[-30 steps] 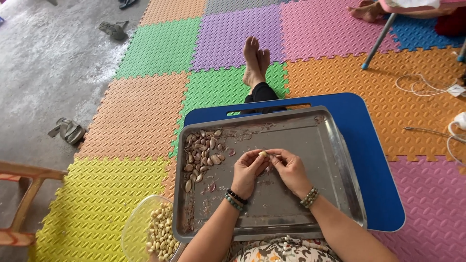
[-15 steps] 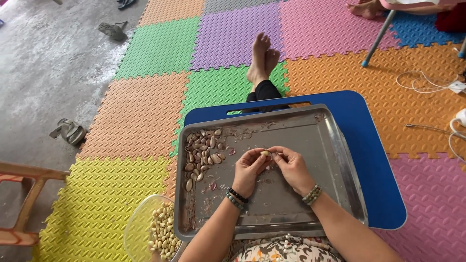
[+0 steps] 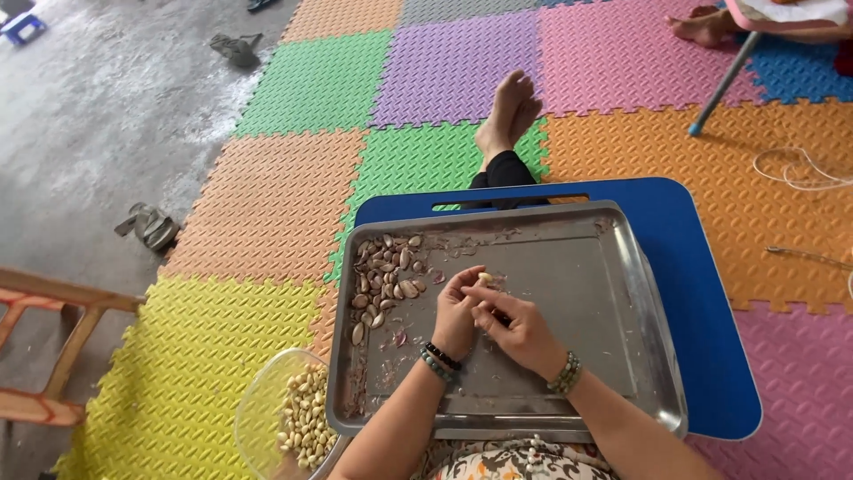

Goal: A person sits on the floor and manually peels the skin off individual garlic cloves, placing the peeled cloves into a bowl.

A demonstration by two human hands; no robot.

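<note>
1. the left hand (image 3: 458,311) and the right hand (image 3: 515,329) meet over the middle of a metal tray (image 3: 613,293), fingertips close together.
2. the left hand pinches a small pale nut (image 3: 485,278) between thumb and fingers; the right hand's fingers curl just beside it, and whether they touch the nut cannot be told.
3. both wrists wear beaded bracelets (dark and green on the left, greenish on the right).
4. a pile of brown unpeeled nuts (image 3: 384,284) lies in the tray's far left part, near the left hand but apart from it, with thin skin scraps scattered around.
5. the tray rests on a blue lap table (image 3: 702,267) whose far edge has a slot handle.
6. a clear bowl (image 3: 267,418) holding pale peeled nuts (image 3: 306,418) stands just off the tray's near left corner.
7. the person's bare foot (image 3: 508,111) stretches out beyond the table on coloured foam floor mats (image 3: 320,84).
8. grey sandals (image 3: 149,227) lie on the concrete at the left, and a wooden frame (image 3: 53,347) shows at the left edge.
9. another person's foot (image 3: 702,25) shows at the top right beside a metal leg (image 3: 721,87).
</note>
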